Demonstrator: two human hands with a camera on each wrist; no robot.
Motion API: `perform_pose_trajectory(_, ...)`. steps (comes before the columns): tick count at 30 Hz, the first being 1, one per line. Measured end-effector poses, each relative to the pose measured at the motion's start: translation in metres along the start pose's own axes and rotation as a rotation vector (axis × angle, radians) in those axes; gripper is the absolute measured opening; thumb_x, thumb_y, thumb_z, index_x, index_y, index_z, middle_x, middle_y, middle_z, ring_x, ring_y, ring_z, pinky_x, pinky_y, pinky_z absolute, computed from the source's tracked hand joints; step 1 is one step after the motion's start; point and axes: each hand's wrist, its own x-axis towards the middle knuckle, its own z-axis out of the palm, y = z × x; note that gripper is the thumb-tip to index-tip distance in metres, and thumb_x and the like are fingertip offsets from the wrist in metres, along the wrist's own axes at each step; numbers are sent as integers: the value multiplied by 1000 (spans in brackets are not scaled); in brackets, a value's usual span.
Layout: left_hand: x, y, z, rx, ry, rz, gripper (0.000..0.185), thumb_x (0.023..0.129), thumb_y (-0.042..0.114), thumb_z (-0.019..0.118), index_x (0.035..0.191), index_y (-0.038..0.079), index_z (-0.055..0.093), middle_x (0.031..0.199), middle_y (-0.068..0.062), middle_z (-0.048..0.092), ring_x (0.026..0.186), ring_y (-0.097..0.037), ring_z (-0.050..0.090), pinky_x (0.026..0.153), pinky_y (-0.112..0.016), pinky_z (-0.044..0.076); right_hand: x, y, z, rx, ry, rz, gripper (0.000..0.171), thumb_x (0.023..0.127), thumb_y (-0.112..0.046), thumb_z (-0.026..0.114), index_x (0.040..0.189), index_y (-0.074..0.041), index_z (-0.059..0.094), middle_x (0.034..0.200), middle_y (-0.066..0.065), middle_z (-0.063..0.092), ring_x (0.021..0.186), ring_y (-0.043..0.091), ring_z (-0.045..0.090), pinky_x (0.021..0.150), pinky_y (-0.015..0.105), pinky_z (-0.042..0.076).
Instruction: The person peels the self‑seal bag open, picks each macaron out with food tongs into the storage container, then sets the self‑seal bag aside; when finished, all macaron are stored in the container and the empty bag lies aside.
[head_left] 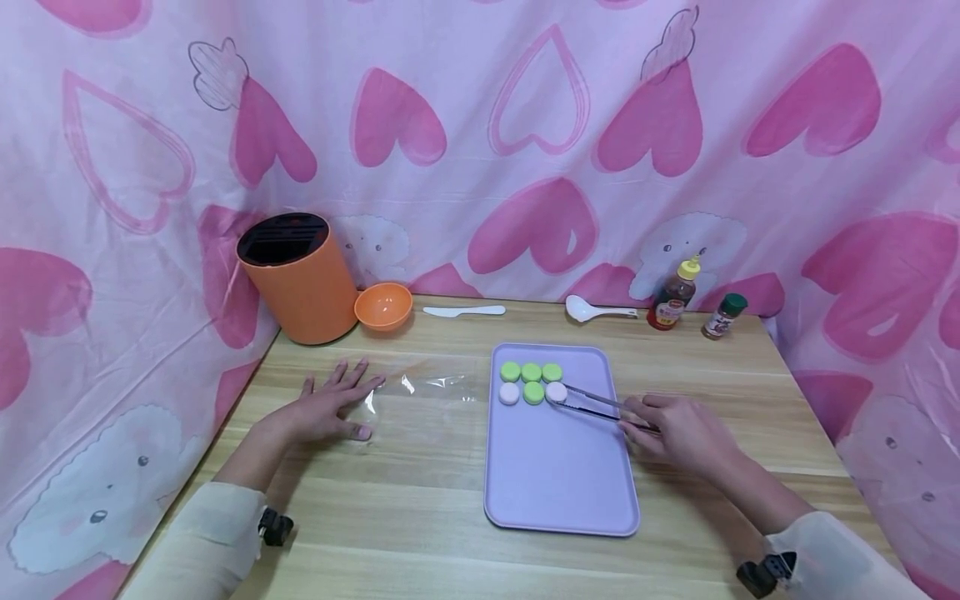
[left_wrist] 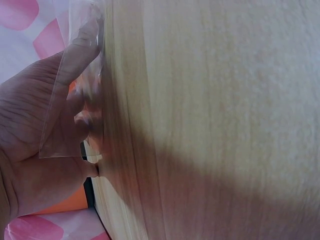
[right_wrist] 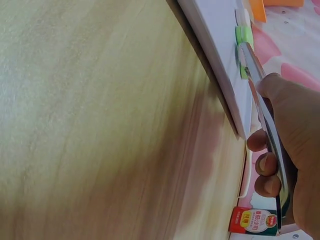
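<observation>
My right hand [head_left: 682, 433] grips metal tongs [head_left: 600, 414] over the right side of a lilac tray [head_left: 562, 492]. The tong tips lie on either side of a white macaron-like round [head_left: 556, 392]; whether they squeeze it I cannot tell. Beside it are several green rounds [head_left: 531, 372] and another white round [head_left: 508, 393], in two rows near the tray's far end. My left hand [head_left: 330, 408] rests with spread fingers on a clear plastic sheet or bag [head_left: 435, 387] left of the tray. In the left wrist view the transparent film [left_wrist: 55, 135] partly overlaps the hand.
Along the back stand an orange knife block [head_left: 307, 292], an orange bowl [head_left: 384, 308], a white knife [head_left: 465, 311], a white spoon [head_left: 600, 310], a sauce bottle [head_left: 672, 296] and a green-capped jar [head_left: 724, 317]. Heart-patterned cloth [head_left: 397, 117] hangs around the wooden table [head_left: 405, 517].
</observation>
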Motion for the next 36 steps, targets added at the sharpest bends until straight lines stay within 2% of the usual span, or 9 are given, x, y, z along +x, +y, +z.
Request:
perform_pose_trajectory(7,2,-1,0,-3,3,-5,102,92,63,81,176,37,29,189,-12,-5,170,-51,-21,121,-86,-24,1,0,6,-15,-3,-8,35,96,-39,87,123,-17,86,98,0,83,65,2,55,54,20,45)
perform_pose_trajectory(18,3,-2,0,1,9,4,102,92,63,81,176,36,29,188,-13,-5,170,-51,-20,120,-86,-24,0,1,4,6,-42,37,36,98,-39,85,126,-16,84,105,5,83,72,8,66,62,35,63)
perform_pose_trajectory(20,3,-3,1,0,5,-1,103,92,63,81,176,36,29,188,-12,-5,170,-51,-21,120,-86,-24,-1,0,3,11,-47,52,38,98,-41,85,127,-15,83,105,5,82,73,9,67,63,37,63)
perform_pose_trajectory(23,2,-3,0,2,1,-4,103,92,63,81,176,37,28,188,-11,-6,170,-50,-21,120,-86,-25,-3,1,2,13,-37,67,39,97,-41,85,127,-15,83,97,1,79,70,7,63,59,33,59)
perform_pose_trajectory(28,2,-2,0,6,3,-6,103,91,64,81,176,37,28,189,-11,-6,170,-50,-22,120,-86,-25,-11,5,4,3,21,65,39,97,-40,86,127,-16,82,88,-5,72,68,4,59,57,31,55)
perform_pose_trajectory(36,4,-5,3,10,8,-5,101,92,64,80,175,39,29,189,-10,-5,170,-50,-21,120,-86,-25,-28,27,25,-15,217,-23,40,85,-28,94,122,-14,83,82,-8,65,64,4,51,52,30,46)
